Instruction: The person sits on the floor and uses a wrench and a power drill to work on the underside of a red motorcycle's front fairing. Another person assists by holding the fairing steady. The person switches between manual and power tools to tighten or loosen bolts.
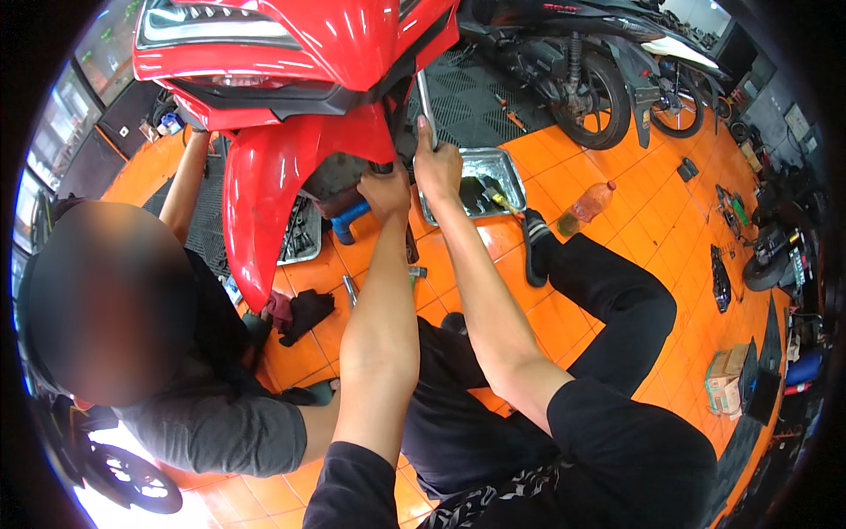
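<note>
The red front fairing [352, 53] and red front fender [264, 167] of a motorcycle are in front of me. My right hand [438, 169] is closed around a long silver metal bar [425, 97], thumb laid along it, just right of the fairing. Beside it, my left hand [385, 189] is closed low under the fairing, around a dark part whose kind I cannot make out. A blue curved piece [351, 220] shows below that hand. At the left, a co-worker [220, 414] crouches with one arm raised to the fairing's far side.
A metal tray [520, 181] with a brush [502, 201] lies right of my hands; another tray [307, 256] sits behind the fender. A plastic bottle [588, 204], dark cloth [308, 316] and tools lie on orange tiles. More motorcycles [590, 97] stand at the back right.
</note>
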Demonstrator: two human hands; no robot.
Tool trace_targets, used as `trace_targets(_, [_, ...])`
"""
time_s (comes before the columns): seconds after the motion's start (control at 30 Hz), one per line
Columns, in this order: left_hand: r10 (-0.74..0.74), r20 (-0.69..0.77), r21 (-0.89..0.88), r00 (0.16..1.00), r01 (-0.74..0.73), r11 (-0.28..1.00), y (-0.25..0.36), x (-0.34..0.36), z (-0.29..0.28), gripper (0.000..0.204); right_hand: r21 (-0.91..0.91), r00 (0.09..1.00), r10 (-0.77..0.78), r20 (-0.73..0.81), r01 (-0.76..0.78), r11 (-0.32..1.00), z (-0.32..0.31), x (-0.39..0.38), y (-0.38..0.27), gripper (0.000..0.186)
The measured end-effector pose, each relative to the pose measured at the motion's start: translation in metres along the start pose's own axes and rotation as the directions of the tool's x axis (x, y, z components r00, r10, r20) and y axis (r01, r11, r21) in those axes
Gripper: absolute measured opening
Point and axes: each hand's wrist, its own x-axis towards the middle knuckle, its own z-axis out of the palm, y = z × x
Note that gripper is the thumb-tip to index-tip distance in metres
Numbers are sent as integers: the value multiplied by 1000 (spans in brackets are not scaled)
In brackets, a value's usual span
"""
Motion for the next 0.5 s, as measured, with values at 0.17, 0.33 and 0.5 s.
trace_targets(0.17, [-6,42,-19,999,7,1000,10,-8,3,32,-74,999,5,-45,-9,997,-4,7,12,88])
trace_targets(0.33, [4,74,-60,997,0,998,-25,-6,15,37,-1,993,120,16,-120,993,-9,-9,-5,92])
trace_targets(0.5, [5,92,41,996,-9,999,-47,15,15,40,-8,990,139,-27,-139,990,-2,-23,-21,89])
